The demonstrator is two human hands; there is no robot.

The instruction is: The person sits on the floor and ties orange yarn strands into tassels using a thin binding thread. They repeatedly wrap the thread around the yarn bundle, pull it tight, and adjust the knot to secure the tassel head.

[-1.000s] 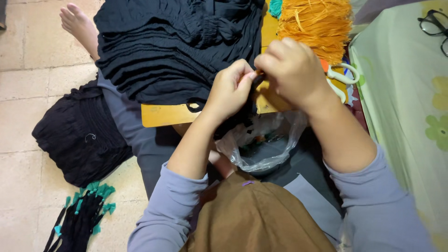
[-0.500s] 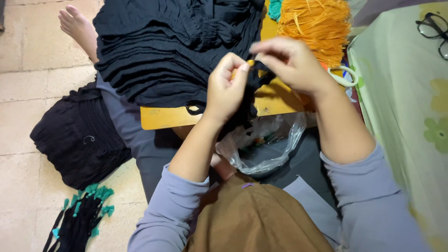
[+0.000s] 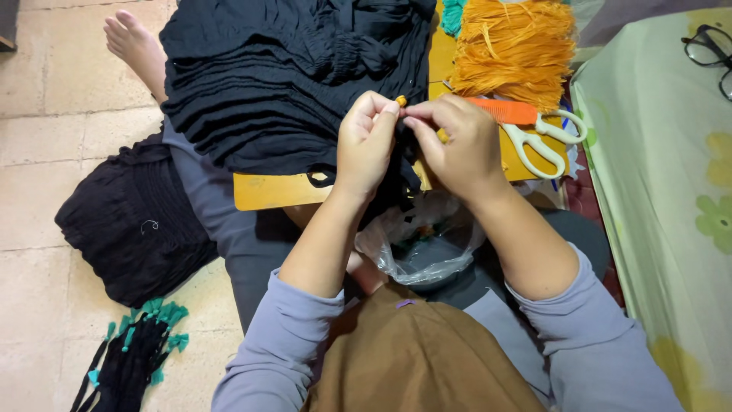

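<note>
My left hand pinches a small orange bead at the edge of black pleated cloth that lies over a wooden board on my lap. My right hand faces it, fingertips pinched on the same black strand just right of the bead. Both hands hover above the board's middle. A clear plastic bag sits in my lap right under the hands.
A bundle of orange threads and orange-and-white scissors lie on the board's right end. More black cloth and black tassels with teal tips lie on the tiled floor at left. A green floral sheet with spectacles is at right.
Both hands have risen a little away from me and drawn closer, the fingertips now meeting at the orange bead. The scissors, earlier hidden under my right hand, now show.
</note>
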